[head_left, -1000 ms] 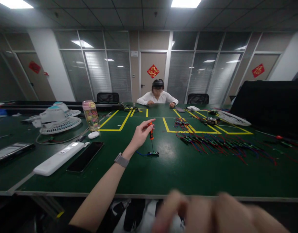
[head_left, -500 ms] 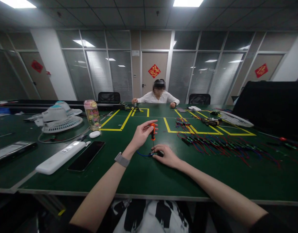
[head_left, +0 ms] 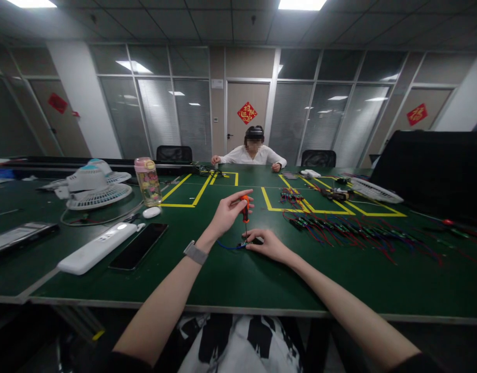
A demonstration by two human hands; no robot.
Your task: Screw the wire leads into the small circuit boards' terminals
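My left hand is closed round a small orange-handled screwdriver, held upright with its tip down on a small black connector block on the green table. A blue wire runs left from the block. My right hand rests on the table with its fingers pinched on the block's right side, holding it in place. A watch sits on my left wrist.
Rows of red and blue wired connectors lie to the right. To the left lie a phone, a white power strip, a mouse, a bottle and fans. A person sits across the table.
My right hand came up from the blurred near foreground to the block and now pinches it. The left hand and screwdriver have stayed almost still.
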